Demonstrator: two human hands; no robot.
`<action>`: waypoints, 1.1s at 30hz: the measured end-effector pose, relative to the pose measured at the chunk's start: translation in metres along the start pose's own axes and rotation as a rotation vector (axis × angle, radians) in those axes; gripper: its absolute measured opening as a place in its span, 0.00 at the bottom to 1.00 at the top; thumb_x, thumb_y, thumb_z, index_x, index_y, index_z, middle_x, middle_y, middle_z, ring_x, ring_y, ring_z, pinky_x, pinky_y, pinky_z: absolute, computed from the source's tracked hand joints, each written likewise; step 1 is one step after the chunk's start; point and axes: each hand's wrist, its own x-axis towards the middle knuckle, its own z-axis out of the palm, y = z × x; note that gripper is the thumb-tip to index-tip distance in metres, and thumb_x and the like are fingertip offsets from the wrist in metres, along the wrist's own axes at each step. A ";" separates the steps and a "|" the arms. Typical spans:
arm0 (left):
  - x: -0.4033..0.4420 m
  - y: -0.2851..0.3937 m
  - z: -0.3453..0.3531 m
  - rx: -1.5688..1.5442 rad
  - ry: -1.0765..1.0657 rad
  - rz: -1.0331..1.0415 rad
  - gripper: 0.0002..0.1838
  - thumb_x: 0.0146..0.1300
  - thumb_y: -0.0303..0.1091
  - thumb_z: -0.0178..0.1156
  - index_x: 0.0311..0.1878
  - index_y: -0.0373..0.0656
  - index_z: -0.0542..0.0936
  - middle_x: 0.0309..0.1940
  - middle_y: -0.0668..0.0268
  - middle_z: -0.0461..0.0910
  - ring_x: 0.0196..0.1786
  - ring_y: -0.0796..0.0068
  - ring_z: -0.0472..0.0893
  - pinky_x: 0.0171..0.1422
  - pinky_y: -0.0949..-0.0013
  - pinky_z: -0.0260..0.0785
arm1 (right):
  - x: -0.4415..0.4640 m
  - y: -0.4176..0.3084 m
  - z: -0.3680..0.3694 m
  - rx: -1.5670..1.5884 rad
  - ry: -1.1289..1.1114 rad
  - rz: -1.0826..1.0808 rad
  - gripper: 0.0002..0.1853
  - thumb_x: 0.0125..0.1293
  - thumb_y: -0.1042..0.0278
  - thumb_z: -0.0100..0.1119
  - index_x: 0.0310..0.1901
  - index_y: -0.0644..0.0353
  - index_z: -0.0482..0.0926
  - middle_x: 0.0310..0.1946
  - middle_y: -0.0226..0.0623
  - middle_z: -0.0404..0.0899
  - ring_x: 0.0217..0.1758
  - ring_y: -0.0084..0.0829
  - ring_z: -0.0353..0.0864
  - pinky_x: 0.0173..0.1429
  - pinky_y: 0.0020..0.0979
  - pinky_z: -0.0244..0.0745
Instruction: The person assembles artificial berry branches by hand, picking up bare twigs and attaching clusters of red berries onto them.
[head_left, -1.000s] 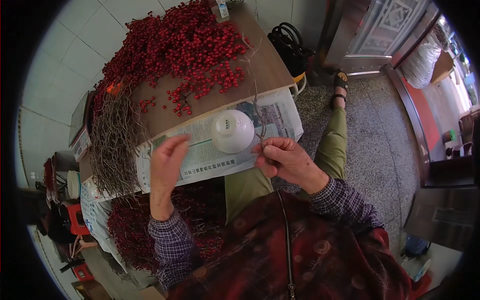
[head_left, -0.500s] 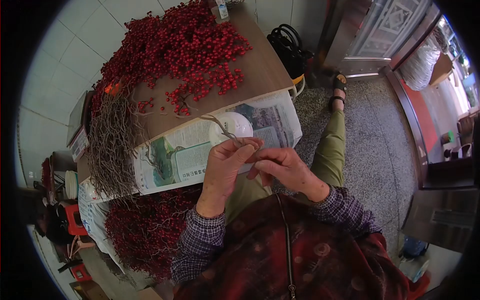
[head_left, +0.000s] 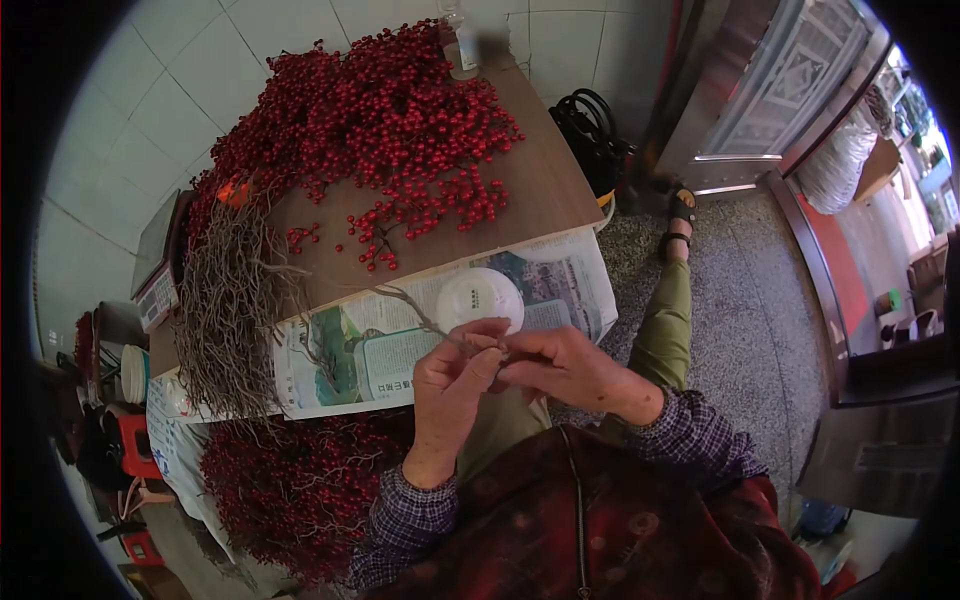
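Note:
A thin bare twig (head_left: pixel 418 312) runs up and left from my left hand (head_left: pixel 452 385), whose fingers are pinched round its lower end. Pressed close against the left fingertips is my right hand (head_left: pixel 575 372), its thumb and fingers closed; what lies between them is too small to name. Just beyond the hands an upturned white bowl (head_left: pixel 481 300) rests on newspaper (head_left: pixel 390 362). Red berry branches (head_left: pixel 360 125) are heaped on the wooden table (head_left: pixel 540 180), with their bare stems (head_left: pixel 225 300) bundled at its left edge.
A plastic bottle (head_left: pixel 458 50) stands at the table's back. More berry branches (head_left: pixel 300 490) lie below the near edge. At left are a scale (head_left: pixel 158 298) and a red stool (head_left: pixel 138 445). Black cables (head_left: pixel 590 135) lie right of the table, near an open door (head_left: pixel 765 100).
My left hand has come in from the left to meet my right hand and now pinches the twig. The twig, upright in the right hand before, now slants left. The view has shifted slightly.

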 end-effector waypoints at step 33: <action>0.007 -0.033 -0.134 0.673 0.393 0.346 0.04 0.60 0.23 0.63 0.32 0.33 0.83 0.34 0.58 0.85 0.26 0.70 0.82 0.30 0.71 0.71 | 0.394 -0.016 0.112 -1.297 -0.024 -0.474 0.18 0.58 0.66 0.64 0.50 0.61 0.80 0.48 0.50 0.73 0.49 0.48 0.78 0.53 0.43 0.78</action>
